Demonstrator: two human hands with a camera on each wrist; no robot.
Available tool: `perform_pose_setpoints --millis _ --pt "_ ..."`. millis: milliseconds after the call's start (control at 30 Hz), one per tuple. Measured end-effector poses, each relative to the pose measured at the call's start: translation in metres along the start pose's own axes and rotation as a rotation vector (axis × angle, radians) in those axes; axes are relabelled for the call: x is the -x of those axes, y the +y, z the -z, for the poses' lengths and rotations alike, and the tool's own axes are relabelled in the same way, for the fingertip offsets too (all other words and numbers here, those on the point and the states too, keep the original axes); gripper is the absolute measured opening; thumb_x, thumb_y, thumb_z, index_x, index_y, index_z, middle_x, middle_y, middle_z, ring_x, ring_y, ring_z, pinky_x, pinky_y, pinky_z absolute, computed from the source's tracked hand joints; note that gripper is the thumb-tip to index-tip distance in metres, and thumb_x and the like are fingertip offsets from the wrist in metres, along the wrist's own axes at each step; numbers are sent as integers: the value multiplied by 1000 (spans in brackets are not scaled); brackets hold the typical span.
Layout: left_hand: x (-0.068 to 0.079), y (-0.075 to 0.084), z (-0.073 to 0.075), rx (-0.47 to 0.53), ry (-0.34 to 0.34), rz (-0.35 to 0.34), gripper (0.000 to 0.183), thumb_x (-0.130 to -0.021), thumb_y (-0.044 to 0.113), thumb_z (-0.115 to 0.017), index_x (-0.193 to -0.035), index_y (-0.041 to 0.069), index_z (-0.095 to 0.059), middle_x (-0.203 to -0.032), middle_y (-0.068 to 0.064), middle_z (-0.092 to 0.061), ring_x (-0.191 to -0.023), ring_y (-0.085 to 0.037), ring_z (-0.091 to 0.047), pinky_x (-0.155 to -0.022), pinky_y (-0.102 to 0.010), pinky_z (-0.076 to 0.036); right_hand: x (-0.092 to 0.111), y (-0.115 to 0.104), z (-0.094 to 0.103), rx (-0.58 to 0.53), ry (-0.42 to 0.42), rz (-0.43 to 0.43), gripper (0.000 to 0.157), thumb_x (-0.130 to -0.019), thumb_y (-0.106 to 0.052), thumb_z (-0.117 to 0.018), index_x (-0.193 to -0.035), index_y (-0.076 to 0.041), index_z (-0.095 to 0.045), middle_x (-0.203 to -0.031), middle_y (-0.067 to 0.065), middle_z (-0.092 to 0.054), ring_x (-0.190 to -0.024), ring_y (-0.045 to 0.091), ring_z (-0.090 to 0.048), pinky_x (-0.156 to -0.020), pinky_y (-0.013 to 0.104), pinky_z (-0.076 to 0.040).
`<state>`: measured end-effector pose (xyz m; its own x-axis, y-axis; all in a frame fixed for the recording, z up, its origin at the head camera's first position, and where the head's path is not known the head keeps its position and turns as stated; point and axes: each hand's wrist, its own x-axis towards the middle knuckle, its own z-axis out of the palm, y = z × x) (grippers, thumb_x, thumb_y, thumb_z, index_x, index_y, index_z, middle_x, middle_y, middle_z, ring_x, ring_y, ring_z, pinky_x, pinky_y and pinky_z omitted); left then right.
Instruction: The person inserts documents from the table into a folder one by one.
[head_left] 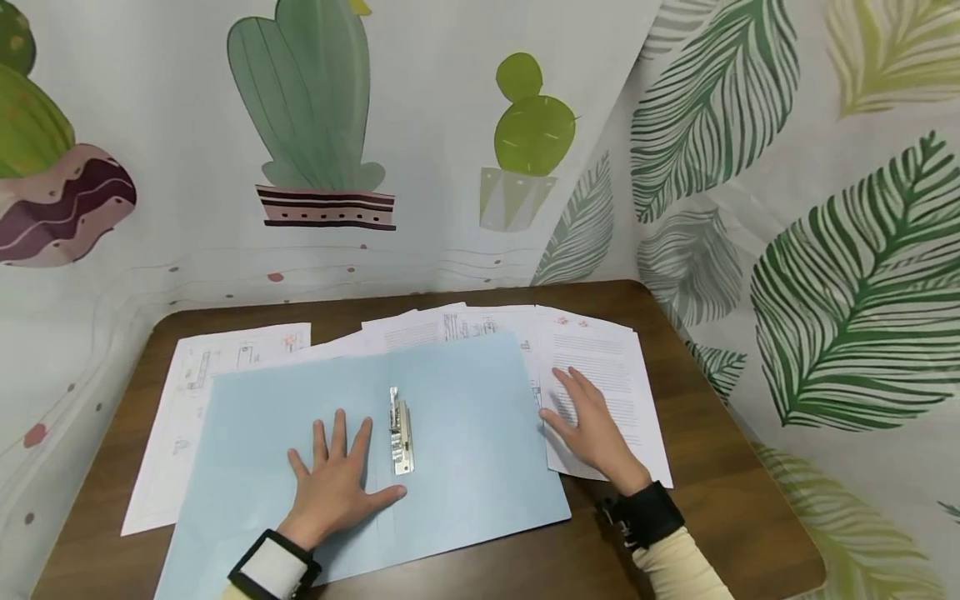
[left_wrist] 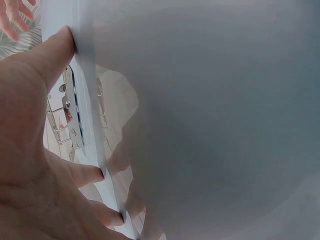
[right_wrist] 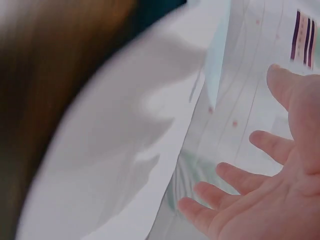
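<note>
An opened light blue file folder (head_left: 472, 433) lies on the table, with a metal lever clip (head_left: 401, 433) fixed near its middle. My left hand (head_left: 335, 487) rests on the folder's left part, fingers spread, the thumb pointing toward the clip's lower end. In the left wrist view, the fingertips (left_wrist: 114, 217) meet the folder's smooth surface and the metal clip (left_wrist: 72, 115) shows behind the thumb. Close over a printed sheet (head_left: 600, 358) at the folder's right edge is my right hand (head_left: 596, 429), fingers loosely extended. The right wrist view shows that hand (right_wrist: 270, 185) holding nothing above the white paper (right_wrist: 115, 145).
More printed sheets (head_left: 412, 327) stick out from behind the folder's top edge, and a sheet with drawings (head_left: 187, 392) from its left side. The brown wooden table (head_left: 720, 500) has rounded corners. A cloth printed with cacti and leaves (head_left: 435, 167) hangs behind it.
</note>
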<state>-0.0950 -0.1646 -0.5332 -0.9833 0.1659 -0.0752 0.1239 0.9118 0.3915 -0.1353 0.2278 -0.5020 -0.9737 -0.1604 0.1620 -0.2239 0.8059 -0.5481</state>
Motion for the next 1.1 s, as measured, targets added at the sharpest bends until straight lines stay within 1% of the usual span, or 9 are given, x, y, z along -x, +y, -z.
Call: perform_pose_setpoints --millis 133,233,367,500,600,833,1000,1100 --pt "-1 -4 1 0 -1 -6 123 -69 79 -76 -157 1 -39 -163 -38 -12 -146 -66 -2 -97 -90 1 -9 24 14 24 49 -22 69 -99 -24 -71 -155 1 -39 -156 35 -34 -144 54 -32 -111 69 -30" --pt "-2 -7 1 -3 7 -6 123 -68 79 -77 -156 1 -39 -163 -38 -13 -146 -66 -3 -97 -90 2 -16 44 23 43 71 -63 68 -100 -24 -68 -155 3 -37 -156 36 -33 -144 54 -31 -112 70 -28" --pt "-3 -10 0 2 10 -4 123 -67 77 -79 -156 1 -39 -163 -37 -12 -146 -66 -2 -99 -89 3 -19 67 34 58 67 -141 68 -102 -24 -66 -156 3 -34 -157 36 -32 -146 54 -27 -114 68 -25" --pt "-5 -10 -3 11 0 -4 123 -68 76 -79 -157 2 -38 -164 -37 -10 -147 -65 -1 -100 -88 4 -17 82 42 70 50 -197 69 -102 -23 -65 -157 3 -32 -158 35 -29 -147 54 -25 -115 68 -23" --pt "-6 -10 -4 21 7 -4 122 -68 75 -80 -157 2 -39 -164 -37 -11 -147 -65 -2 -100 -88 3 -16 86 45 82 35 -218 70 -103 -25 -65 -157 3 -31 -159 35 -28 -147 53 -24 -115 67 -23" --pt "-5 -9 -3 10 15 -8 121 -68 74 -81 -156 2 -40 -163 -37 -13 -146 -65 -3 -99 -89 1 -16 88 45 86 5 -274 71 -104 -28 -62 -158 3 -29 -160 34 -27 -147 53 -23 -115 66 -23" --pt "-5 -10 -3 12 22 -8 120 -68 74 -81 -156 2 -40 -163 -37 -13 -147 -65 -3 -100 -88 1 -16 93 43 93 0 -298 72 -103 -27 -62 -158 3 -27 -160 33 -26 -147 53 -23 -115 66 -23" --pt "-6 -12 -4 15 30 -10 121 -67 75 -80 -156 2 -41 -163 -37 -13 -147 -65 -4 -100 -88 2 -16 93 44 95 1 -312 72 -103 -26 -62 -158 4 -28 -160 34 -26 -147 54 -23 -115 67 -23"
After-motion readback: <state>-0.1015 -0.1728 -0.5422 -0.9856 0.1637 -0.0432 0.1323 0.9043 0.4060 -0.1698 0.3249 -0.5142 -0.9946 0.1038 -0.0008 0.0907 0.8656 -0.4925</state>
